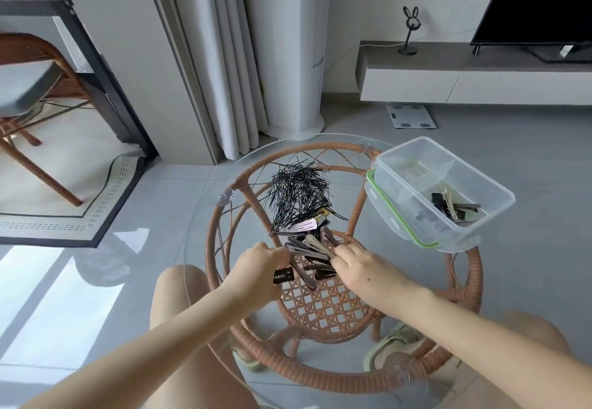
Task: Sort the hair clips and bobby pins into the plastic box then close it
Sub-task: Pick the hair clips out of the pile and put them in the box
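A heap of black bobby pins (298, 194) lies on the round glass tabletop (205, 216). Just in front of it sits a pile of hair clips (312, 250), brown, black, grey and one pink. My left hand (261, 267) is closed on a few clips, with a black clip (283, 275) sticking out under the thumb. My right hand (355, 264) pinches long grey-brown clips at the pile's right side. The clear plastic box (480, 197) stands open at the right, divided inside, with several clips in its near compartment. It rests on its green-rimmed lid (397, 222).
The glass top sits on a woven rattan frame (320, 373) with a lower shelf. My knees and sandalled feet are under the table. A rug and chair are at the left, a curtain and white column behind, a TV bench at the back right.
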`<state>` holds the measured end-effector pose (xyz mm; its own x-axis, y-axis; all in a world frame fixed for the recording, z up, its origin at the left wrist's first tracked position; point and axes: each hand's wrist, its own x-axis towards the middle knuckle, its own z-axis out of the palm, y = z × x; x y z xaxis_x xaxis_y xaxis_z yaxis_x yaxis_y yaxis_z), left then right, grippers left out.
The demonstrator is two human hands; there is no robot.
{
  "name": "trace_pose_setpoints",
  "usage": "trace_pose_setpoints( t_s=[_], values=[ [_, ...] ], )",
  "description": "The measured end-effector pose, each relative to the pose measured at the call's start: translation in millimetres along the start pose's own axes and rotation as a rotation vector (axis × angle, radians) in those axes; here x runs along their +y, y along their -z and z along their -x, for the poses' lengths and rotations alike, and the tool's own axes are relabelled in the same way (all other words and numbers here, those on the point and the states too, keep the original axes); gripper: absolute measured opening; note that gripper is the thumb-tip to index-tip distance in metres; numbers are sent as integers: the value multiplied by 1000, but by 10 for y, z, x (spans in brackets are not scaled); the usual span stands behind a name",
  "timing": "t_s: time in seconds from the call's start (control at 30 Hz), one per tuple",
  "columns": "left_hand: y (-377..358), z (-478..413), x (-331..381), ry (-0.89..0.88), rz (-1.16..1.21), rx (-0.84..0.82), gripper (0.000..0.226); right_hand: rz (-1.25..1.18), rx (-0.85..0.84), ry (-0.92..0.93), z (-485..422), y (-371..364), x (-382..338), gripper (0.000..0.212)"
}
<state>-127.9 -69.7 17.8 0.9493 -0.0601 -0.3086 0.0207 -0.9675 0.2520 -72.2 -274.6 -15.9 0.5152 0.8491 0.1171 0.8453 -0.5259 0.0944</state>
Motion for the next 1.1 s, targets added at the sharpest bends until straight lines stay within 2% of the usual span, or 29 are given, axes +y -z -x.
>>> trace_pose_setpoints(
  t_s=[0.13,0.23,0.4,0.53,0.63,0.73,0.83,0.93,1.03,1.1],
  values=[
    [-4,20,14,33,58,68,32,-306,-17,-173,36,36,0,17],
    [68,72,-25,72,134,94,27,-528,-49,-330,76,97,66,21],
    [290,156,-115,146,261,140,30,-733,-23,-471,115,98,109,16],
    [577,197,-60,111,317,206,26,-892,80,-565,179,158,143,18],
    [764,143,82,73,354,234,26,-914,189,-628,231,301,205,25],
    [904,-18,341,0,363,253,28,-885,347,-713,382,526,408,15],
    [981,-282,756,-116,352,243,28,-706,487,-851,608,712,803,7],
    [992,-629,1297,-261,323,187,30,-512,396,-1009,759,739,1213,9],
    [953,-998,1823,-306,247,52,26,-447,216,-1112,729,659,1471,17],
    [900,-1236,2087,-312,132,6,19,-443,187,-1150,695,630,1574,16]
  ],
)
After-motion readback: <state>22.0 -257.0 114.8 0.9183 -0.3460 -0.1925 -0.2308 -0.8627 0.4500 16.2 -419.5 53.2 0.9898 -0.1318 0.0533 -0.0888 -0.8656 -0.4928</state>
